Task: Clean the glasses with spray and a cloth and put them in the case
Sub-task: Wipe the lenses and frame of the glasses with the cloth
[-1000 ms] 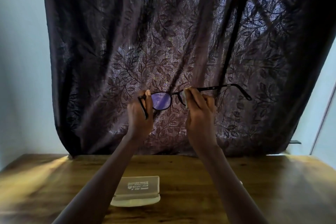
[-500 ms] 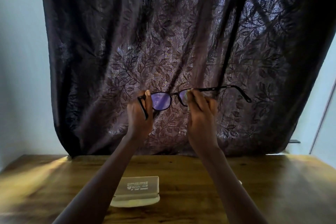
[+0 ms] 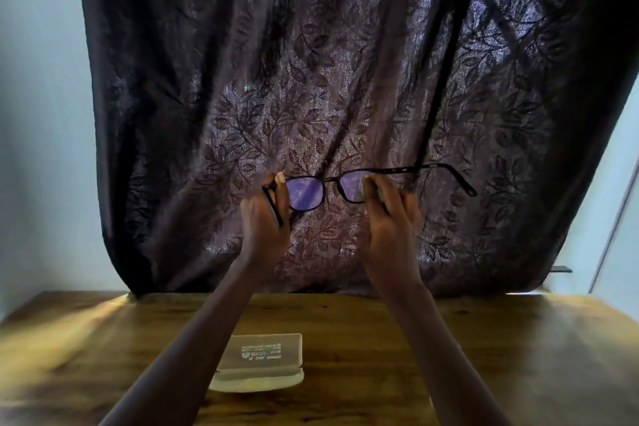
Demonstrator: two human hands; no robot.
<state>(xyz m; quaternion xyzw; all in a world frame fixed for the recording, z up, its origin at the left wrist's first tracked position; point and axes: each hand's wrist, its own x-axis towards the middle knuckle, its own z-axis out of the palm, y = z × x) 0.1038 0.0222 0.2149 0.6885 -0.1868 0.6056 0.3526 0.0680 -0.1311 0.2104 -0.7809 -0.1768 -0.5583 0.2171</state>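
Holding glasses (image 3: 306,192) at left grip (image 3: 264,225), right grip (image 3: 389,218) pinching cloth (image 3: 363,185) on them

The glasses (image 3: 306,192) have a thin, smooth dark frame and glossy lenses with a violet sheen. The cloth (image 3: 362,185) on the right lens looks pale and matt. The far curtain (image 3: 345,62) is dark woven fabric, faintly shimmering. The table (image 3: 518,339) is varnished wood, the case (image 3: 266,351) pale smooth plastic.
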